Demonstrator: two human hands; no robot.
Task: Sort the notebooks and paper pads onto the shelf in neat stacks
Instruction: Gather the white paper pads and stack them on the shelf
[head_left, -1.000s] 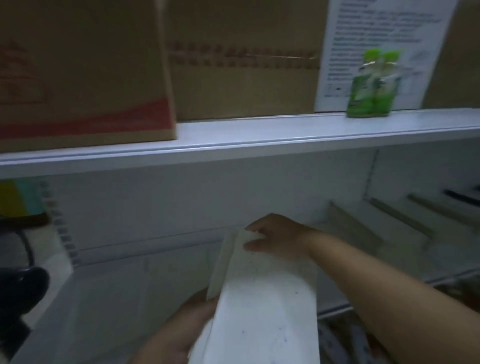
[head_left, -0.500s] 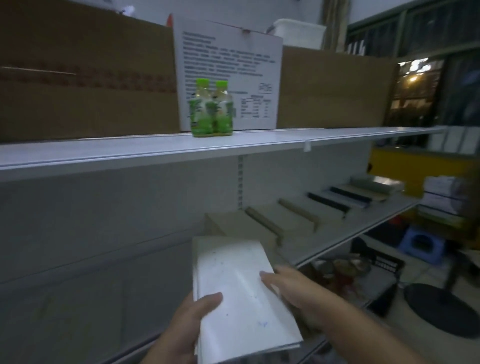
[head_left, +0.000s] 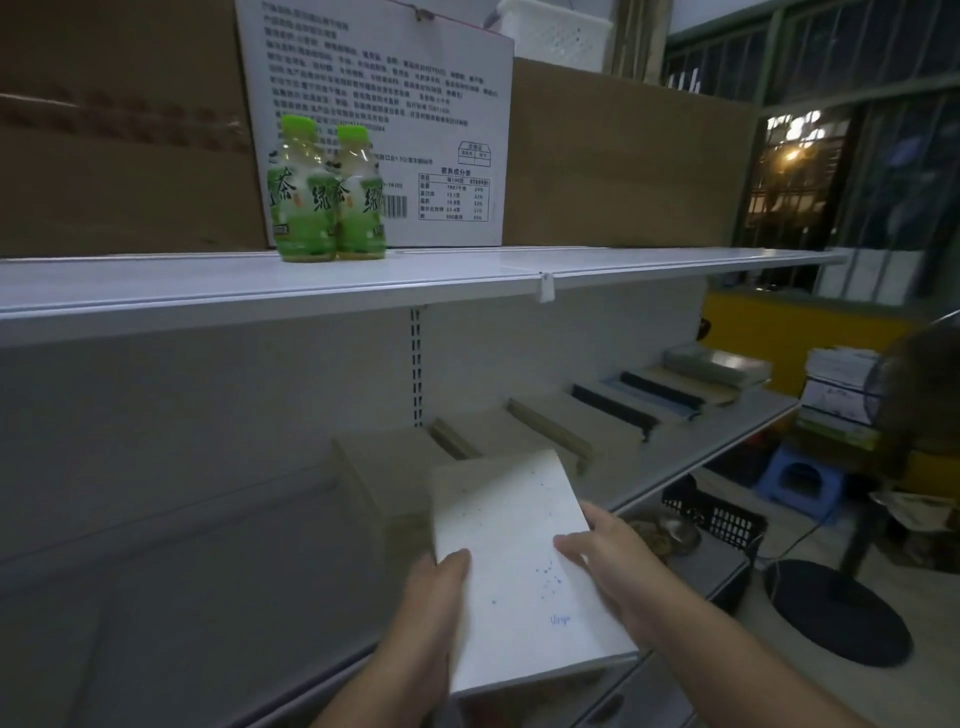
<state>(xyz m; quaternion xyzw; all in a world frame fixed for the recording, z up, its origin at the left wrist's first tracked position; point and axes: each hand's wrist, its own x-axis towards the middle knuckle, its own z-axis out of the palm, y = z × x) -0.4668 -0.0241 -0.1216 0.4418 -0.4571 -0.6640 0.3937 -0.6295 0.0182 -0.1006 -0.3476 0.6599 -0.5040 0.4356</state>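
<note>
**Both hands grasp a white paper pad at the shelf**

The left hand (head_left: 431, 597) grips the white paper pad (head_left: 519, 571) at its left edge. Its thumb lies curled on the cover and its other fingers are hidden underneath. The right hand (head_left: 610, 571) clasps the right edge, with the thumb pressed on the cover beside a scatter of blue ink specks and the fingers wrapped round the side.

The pad sits cover up between the two sets of fingers, in front of the lower shelf (head_left: 727, 441). Just beyond the fingertips, past the pad's far edge, lies a beige stack (head_left: 379, 462); whether the pad touches it cannot be told. Further off, up and to the right of the right hand's fingers, a row of notebook stacks (head_left: 597, 421) runs along the same shelf, some beige and some with dark spines.

High above the fingers, the upper shelf (head_left: 208, 291) carries two green tea bottles (head_left: 324, 192). They stand in front of a white printed carton (head_left: 415, 104) and brown cardboard boxes (head_left: 623, 166). To the right of the right hand's fingers stands a black basket (head_left: 722, 519), with a blue stool (head_left: 795, 483) beyond it.
</note>
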